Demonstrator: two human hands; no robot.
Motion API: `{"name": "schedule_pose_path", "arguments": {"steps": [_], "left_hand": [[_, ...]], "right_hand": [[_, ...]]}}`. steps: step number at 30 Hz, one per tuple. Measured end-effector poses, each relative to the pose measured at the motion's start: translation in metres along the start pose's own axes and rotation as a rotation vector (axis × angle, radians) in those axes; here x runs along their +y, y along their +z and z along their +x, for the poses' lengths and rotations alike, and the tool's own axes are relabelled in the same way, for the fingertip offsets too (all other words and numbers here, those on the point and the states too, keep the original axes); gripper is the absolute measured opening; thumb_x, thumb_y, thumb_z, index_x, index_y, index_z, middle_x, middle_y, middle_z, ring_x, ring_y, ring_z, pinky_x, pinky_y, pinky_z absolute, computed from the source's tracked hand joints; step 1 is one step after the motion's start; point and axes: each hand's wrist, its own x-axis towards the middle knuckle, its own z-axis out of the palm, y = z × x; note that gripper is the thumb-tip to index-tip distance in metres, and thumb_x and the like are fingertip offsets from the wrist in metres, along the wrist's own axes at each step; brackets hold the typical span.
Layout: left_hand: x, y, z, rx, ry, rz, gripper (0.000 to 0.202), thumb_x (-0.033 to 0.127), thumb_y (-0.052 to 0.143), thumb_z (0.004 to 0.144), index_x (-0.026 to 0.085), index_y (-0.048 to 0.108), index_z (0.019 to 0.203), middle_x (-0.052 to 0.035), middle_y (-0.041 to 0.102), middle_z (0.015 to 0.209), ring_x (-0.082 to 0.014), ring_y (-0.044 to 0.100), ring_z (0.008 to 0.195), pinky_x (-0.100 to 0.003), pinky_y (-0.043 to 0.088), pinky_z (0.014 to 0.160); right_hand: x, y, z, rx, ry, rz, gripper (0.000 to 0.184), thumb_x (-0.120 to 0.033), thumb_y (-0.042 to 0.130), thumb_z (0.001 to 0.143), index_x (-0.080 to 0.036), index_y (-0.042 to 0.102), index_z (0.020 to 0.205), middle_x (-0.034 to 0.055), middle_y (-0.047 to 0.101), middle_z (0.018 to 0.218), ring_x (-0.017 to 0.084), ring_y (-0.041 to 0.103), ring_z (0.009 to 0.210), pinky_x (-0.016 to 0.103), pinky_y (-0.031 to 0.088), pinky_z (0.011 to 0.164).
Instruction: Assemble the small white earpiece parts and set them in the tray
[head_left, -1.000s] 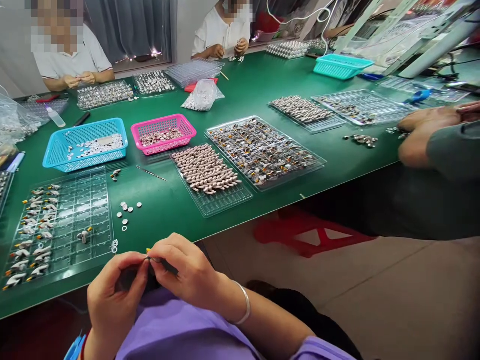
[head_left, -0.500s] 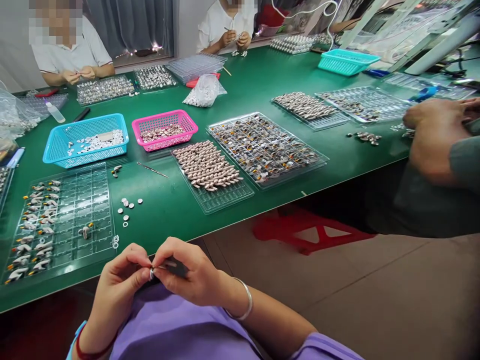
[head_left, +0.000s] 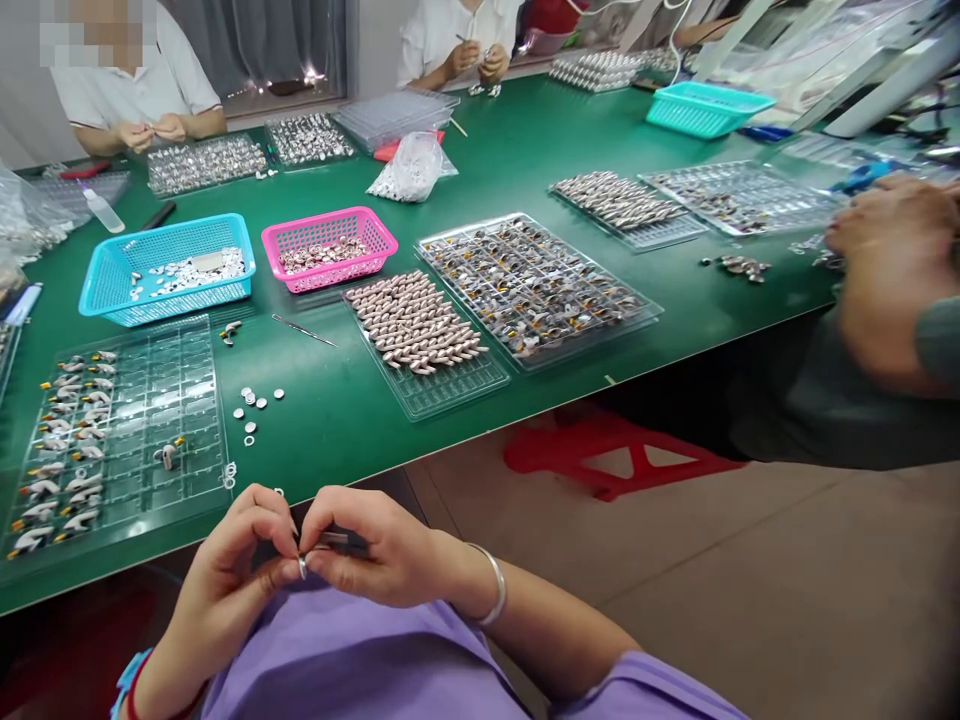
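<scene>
Above my lap, my left hand (head_left: 244, 560) pinches a small whitish, shiny part (head_left: 303, 566) between thumb and fingertips. My right hand (head_left: 375, 545) is closed close against it, thumb and index finger touching near the same part. A thin greyish metal tool (head_left: 330, 541) shows inside the right hand's grip, mostly hidden by the fingers. On the table ahead, a clear tray (head_left: 142, 470) holds rows of small white-and-black earbud-like parts with orange tips. Several small round discs (head_left: 250, 400) lie loose to the right of that tray.
A blue basket (head_left: 94, 290) and a pink basket (head_left: 330, 216) hold small parts. Behind the table's front edge stand a tray of beige pieces (head_left: 412, 325) and a fuller tray (head_left: 536, 290). A co-worker's arm (head_left: 885, 290) is at right; a red stool (head_left: 622, 455) stands below.
Both hands stay pinched together at the small part, sitting slightly lower in view. The right-hand fingers have shifted a little on it. The camera view has tilted slightly.
</scene>
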Motion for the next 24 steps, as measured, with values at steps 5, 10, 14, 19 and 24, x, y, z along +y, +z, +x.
{"name": "schedule_pose_path", "arguments": {"steps": [5, 10, 14, 19, 24], "left_hand": [[-0.001, 0.004, -0.006, 0.054, 0.161, 0.176, 0.012, 0.017, 0.061, 0.088, 0.025, 0.063, 0.079, -0.0032, 0.056, 0.081, -0.0184, 0.055, 0.076, -0.027, 0.047, 0.067], [-0.003, 0.011, -0.019, 0.199, 0.320, 0.388, 0.021, 0.007, 0.058, 0.084, 0.028, 0.062, 0.087, -0.0014, 0.056, 0.084, -0.0176, 0.055, 0.075, -0.028, 0.046, 0.068], [-0.009, 0.009, -0.023, 0.280, 0.302, 0.363, 0.021, 0.007, 0.058, 0.083, 0.028, 0.060, 0.087, -0.0010, 0.058, 0.084, -0.0182, 0.057, 0.076, -0.028, 0.046, 0.070], [-0.023, -0.029, 0.002, 0.362, 0.035, 0.677, 0.008, 0.024, 0.060, 0.083, 0.027, 0.066, 0.087, -0.0039, 0.073, 0.085, -0.0245, 0.066, 0.082, -0.033, 0.047, 0.076], [-0.041, -0.061, 0.044, 0.374, -0.015, 0.824, 0.011, 0.031, 0.063, 0.079, 0.028, 0.074, 0.080, -0.0046, 0.076, 0.082, -0.0277, 0.066, 0.080, -0.036, 0.044, 0.076]], "right_hand": [[0.003, 0.001, 0.000, 0.004, -0.143, -0.058, 0.007, -0.015, 0.053, 0.086, -0.022, 0.051, 0.088, 0.0013, 0.054, 0.077, 0.012, 0.053, 0.068, 0.023, 0.049, 0.064], [-0.001, 0.005, 0.000, 0.116, -0.250, -0.126, 0.013, -0.012, 0.055, 0.085, -0.022, 0.051, 0.092, 0.0064, 0.059, 0.088, 0.015, 0.060, 0.081, 0.024, 0.055, 0.071], [-0.002, 0.008, -0.002, 0.201, -0.222, -0.075, 0.016, -0.010, 0.052, 0.086, -0.023, 0.049, 0.094, 0.0086, 0.066, 0.094, 0.016, 0.066, 0.088, 0.029, 0.057, 0.077], [0.009, 0.002, -0.006, 0.368, 0.089, 0.083, 0.005, -0.018, 0.051, 0.088, -0.021, 0.049, 0.086, 0.0010, 0.061, 0.073, 0.012, 0.061, 0.059, 0.023, 0.050, 0.055], [0.016, -0.006, -0.002, 0.410, 0.309, 0.050, 0.010, -0.024, 0.056, 0.083, -0.019, 0.051, 0.076, -0.0042, 0.050, 0.061, 0.007, 0.041, 0.048, 0.019, 0.035, 0.045]]}}
